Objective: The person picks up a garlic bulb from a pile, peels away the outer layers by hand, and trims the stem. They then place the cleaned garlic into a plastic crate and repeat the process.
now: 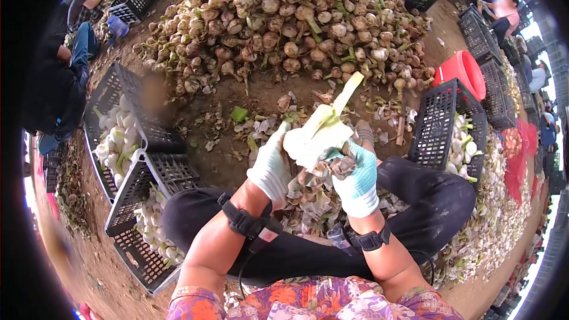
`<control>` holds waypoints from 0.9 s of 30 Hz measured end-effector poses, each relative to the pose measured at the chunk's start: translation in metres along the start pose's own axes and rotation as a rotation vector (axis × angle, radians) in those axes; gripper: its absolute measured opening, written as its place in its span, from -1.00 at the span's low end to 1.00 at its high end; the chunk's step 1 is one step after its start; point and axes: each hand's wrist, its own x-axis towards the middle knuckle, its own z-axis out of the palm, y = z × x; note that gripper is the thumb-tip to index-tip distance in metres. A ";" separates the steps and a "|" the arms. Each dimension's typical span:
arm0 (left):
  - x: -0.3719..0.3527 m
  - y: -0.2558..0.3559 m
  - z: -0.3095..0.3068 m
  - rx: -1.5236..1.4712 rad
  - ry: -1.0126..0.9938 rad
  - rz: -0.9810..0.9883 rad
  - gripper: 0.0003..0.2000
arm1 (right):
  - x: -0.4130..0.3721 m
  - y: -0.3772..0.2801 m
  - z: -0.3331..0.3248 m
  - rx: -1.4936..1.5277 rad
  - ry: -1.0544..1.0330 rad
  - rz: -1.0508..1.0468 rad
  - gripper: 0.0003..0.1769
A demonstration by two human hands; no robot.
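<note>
We see both hands, in pale gloves, raised above the lap of a seated person. The left hand [271, 167] is clenched around the left side of a garlic bulb [313, 141], its fingers curled onto the white skin. The right hand [359, 181] grasps the same bulb from the lower right, with the fingers wrapped over the brown root end [342, 166]. The bulb sits between the two hands, above the knees. Its pale green stalk [347, 89] points up and away from the person. Each wrist carries a black strap.

We note loose husk scraps [308, 201] lying in the lap between the black trouser legs, directly below the bulb.

Ahead of the hands, on the dirt floor [261, 92], a large pile of unpeeled garlic [284, 29] fills the top of the view. More scraps lie scattered between this pile and the knees.

To the left, we see a black crate [112, 92] holding white peeled bulbs, and just beside it a second crate [173, 172], also partly filled. To the right, a third crate [437, 120] stands against the right knee, with white bulbs inside. A red bucket [465, 68] stands behind it.

Other people sit at the upper left [83, 0] and upper right [504, 15], well apart from the hands.
</note>
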 end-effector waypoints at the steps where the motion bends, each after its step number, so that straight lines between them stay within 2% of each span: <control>1: 0.000 0.005 -0.018 0.135 -0.217 -0.053 -0.57 | 0.001 0.007 -0.006 -0.140 -0.013 -0.013 -0.71; 2: 0.009 -0.002 -0.021 0.265 -0.136 0.203 -0.59 | 0.001 0.010 -0.009 -0.281 -0.022 -0.029 -0.71; 3: 0.016 -0.008 -0.021 0.393 -0.056 0.459 -0.59 | 0.001 0.008 -0.010 -0.284 -0.017 -0.033 -0.71; 4: 0.012 -0.009 -0.016 0.549 -0.080 0.555 -0.43 | 0.000 0.004 -0.010 -0.319 -0.022 0.003 -0.72; 5: 0.007 -0.009 -0.010 0.548 -0.080 0.552 -0.43 | -0.003 0.002 -0.010 -0.353 -0.030 0.043 -0.74; 7: -0.003 -0.008 -0.001 0.399 -0.111 0.472 -0.56 | -0.008 0.027 -0.020 -0.306 -0.045 0.045 -0.77; 8: 0.002 -0.005 -0.008 0.290 -0.143 0.383 -0.54 | -0.012 0.030 -0.020 -0.383 -0.012 -0.124 -0.78; 9: 0.005 -0.004 -0.011 0.290 -0.143 0.387 -0.54 | -0.013 0.033 -0.021 -0.460 0.021 -0.294 -0.79; 10: 0.005 -0.002 -0.009 0.342 -0.124 0.383 -0.52 | -0.007 0.034 -0.026 -0.364 -0.103 -0.083 -0.78; 11: 0.004 -0.001 -0.005 0.396 -0.106 0.377 -0.50 | -0.005 0.034 -0.027 -0.364 -0.102 -0.084 -0.78; 13: -0.004 -0.006 -0.002 0.618 -0.231 0.548 -0.39 | -0.003 0.029 -0.026 -0.548 -0.130 -0.199 -0.77; 15: -0.002 -0.011 -0.006 0.689 -0.236 0.580 -0.45 | -0.003 0.021 -0.024 -0.471 -0.141 -0.192 -0.77; 16: -0.003 -0.008 -0.008 0.645 -0.200 0.522 -0.50 | -0.004 0.019 -0.024 -0.397 -0.156 -0.191 -0.76; 17: -0.006 -0.004 -0.006 0.602 -0.165 0.463 -0.55 | -0.001 0.032 -0.031 -0.134 -0.024 0.060 -0.77; 18: -0.012 -0.004 0.000 0.678 -0.157 0.489 -0.63 | 0.006 0.039 -0.040 -0.301 0.045 0.037 -0.80; 19: -0.012 -0.004 0.000 0.679 -0.163 0.487 -0.63 | 0.015 0.040 -0.047 -0.468 0.114 0.012 -0.82; 21: -0.012 0.000 -0.002 0.482 -0.266 0.408 -0.62 | 0.027 0.083 -0.077 -0.801 0.156 -0.150 -0.85; 22: -0.011 0.001 -0.004 0.728 -0.263 0.510 -0.57 | 0.026 0.062 -0.075 -0.613 -0.004 0.259 -0.86; 23: -0.011 0.000 -0.006 0.725 -0.254 0.506 -0.57 | 0.021 0.075 -0.071 -1.202 -0.058 -0.256 -0.83; 25: -0.008 0.002 -0.005 0.509 -0.312 0.411 -0.51 | 0.024 0.053 -0.063 -1.395 -0.432 0.343 -0.49; 26: -0.011 0.008 0.000 0.485 -0.355 0.406 -0.48 | 0.017 0.059 -0.067 -1.192 -0.283 0.030 -0.41; 27: -0.008 0.004 -0.008 0.414 -0.272 0.422 -0.48 | 0.011 0.065 -0.070 -0.969 -0.137 -0.265 -0.33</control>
